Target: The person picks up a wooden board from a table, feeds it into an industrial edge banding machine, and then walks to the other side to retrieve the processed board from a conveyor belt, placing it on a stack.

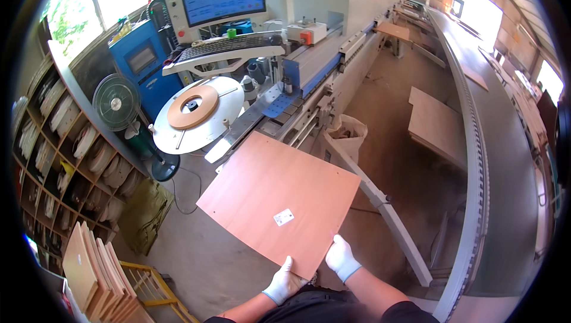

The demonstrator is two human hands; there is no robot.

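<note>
A flat reddish-brown wood panel with a small white label fills the middle of the view. My left hand, in a white glove, grips its near edge, thumb on top and fingers hidden beneath. At the right edge, close to the near corner, my gloved right hand is closed on the same panel. The panel's far end reaches the feed side of a long edge-banding machine; whether it rests on the machine I cannot tell.
Left of the machine are a tape reel on a round white disc, a fan, and shelves of rolls. Stacked boards lean at lower left beside a yellow frame. A long conveyor runs along the right; a diagonal support bar stands nearer.
</note>
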